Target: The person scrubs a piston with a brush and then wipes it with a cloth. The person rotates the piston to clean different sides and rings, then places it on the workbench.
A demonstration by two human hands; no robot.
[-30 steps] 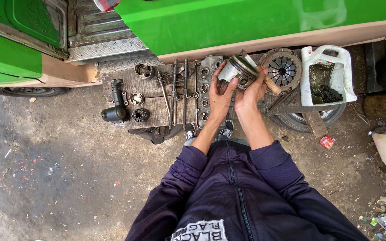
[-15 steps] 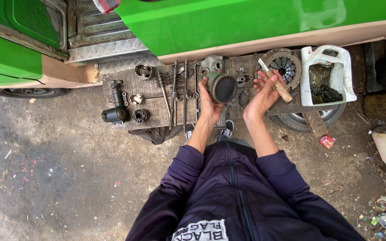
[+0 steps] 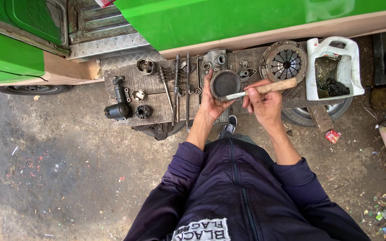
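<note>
now swung level across the dark round piston (image 3: 225,83), wooden-handled blade (image 3: 260,89) gripped in right hand (image 3: 264,103); left hand (image 3: 211,102) cupping piston from below, just left of clutch plate (image 3: 284,60).

A roadside vehicle repair spot: engine parts on a wooden board (image 3: 157,100) beside a green vehicle (image 3: 228,18).

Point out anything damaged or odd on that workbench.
The white plastic jug at the board's right end has its side cut away and holds dark greasy residue. The round piston in the left hand looks blackened on top.
</note>
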